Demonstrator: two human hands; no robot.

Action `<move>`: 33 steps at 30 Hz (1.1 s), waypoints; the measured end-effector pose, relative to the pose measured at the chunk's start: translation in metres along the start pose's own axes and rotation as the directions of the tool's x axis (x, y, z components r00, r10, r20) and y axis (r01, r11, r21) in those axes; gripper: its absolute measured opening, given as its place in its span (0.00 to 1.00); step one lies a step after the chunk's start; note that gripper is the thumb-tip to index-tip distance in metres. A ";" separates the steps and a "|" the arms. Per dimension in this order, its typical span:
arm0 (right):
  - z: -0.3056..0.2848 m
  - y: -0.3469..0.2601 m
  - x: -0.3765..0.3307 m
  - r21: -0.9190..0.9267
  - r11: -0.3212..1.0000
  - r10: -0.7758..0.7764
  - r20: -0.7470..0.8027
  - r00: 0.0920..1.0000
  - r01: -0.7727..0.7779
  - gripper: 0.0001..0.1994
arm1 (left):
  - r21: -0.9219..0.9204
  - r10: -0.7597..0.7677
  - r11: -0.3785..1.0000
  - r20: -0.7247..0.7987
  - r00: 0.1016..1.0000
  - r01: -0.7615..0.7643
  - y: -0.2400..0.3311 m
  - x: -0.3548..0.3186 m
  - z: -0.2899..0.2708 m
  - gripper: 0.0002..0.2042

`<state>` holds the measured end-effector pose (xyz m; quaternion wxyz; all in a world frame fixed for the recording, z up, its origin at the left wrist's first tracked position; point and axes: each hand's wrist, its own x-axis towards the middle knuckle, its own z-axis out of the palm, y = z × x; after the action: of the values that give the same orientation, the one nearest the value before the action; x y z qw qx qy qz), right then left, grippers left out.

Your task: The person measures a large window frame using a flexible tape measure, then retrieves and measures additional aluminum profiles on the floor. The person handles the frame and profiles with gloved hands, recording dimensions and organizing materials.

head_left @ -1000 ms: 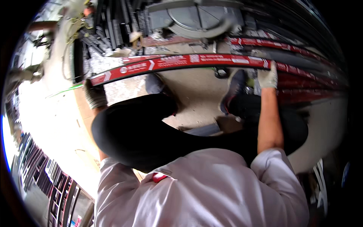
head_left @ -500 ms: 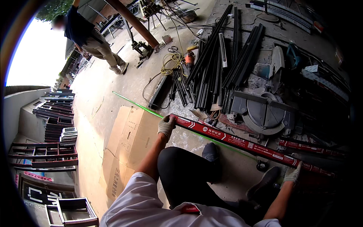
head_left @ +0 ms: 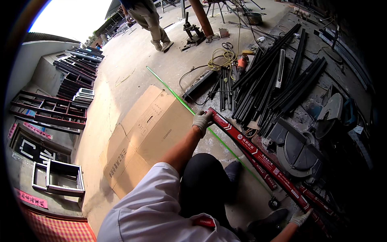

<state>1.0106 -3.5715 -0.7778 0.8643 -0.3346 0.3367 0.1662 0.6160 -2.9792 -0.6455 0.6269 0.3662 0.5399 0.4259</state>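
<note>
My gloved left hand (head_left: 202,119) is closed around the upper end of a long profile bar (head_left: 258,154) wrapped in red printed film. Toward its lower right end, my gloved right hand (head_left: 301,218) grips the same bar. A second red-wrapped piece (head_left: 264,174) shows just below it, partly hidden. Under the left hand runs a bright green tape measure blade (head_left: 171,91), stretched out straight along the floor. Its dark case (head_left: 274,203) lies near my shoe, left of the bar.
A flattened cardboard box (head_left: 147,129) covers the floor at left. Black profiles (head_left: 262,88) lie heaped ahead, beside an orange power tool (head_left: 242,63) and yellow cord (head_left: 219,59). A mitre saw (head_left: 296,147) stands at right. Another person (head_left: 147,20) stands at the back.
The view has swung right. The red bar now slants more steeply, its right end nearer to me, with both hands still on it. A second red piece now shows beneath it.
</note>
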 end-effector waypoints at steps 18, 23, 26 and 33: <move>0.052 0.114 -0.037 -0.098 0.993 0.081 0.204 0.976 -0.062 0.37 | -0.058 -0.385 0.860 0.580 0.718 0.508 -0.100 -0.057 0.066 0.22; 0.073 0.141 -0.061 -0.084 0.992 0.108 0.205 0.973 -0.093 0.36 | 0.026 -0.447 0.834 0.616 0.649 0.551 -0.104 -0.090 0.099 0.21; 0.066 0.154 -0.052 -0.097 0.988 0.142 0.259 0.955 -0.121 0.34 | 0.085 -0.467 0.844 0.602 0.648 0.529 -0.099 -0.098 0.103 0.21; 0.069 0.156 -0.069 -0.147 0.985 0.129 0.325 0.937 -0.085 0.32 | 0.021 -0.394 0.884 0.571 0.720 0.467 -0.093 -0.099 0.103 0.22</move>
<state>0.9143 -3.4156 -0.7646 0.8746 -0.3389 0.1919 0.2888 0.7258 -3.1058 -0.6792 0.8602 0.2988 0.3746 0.1744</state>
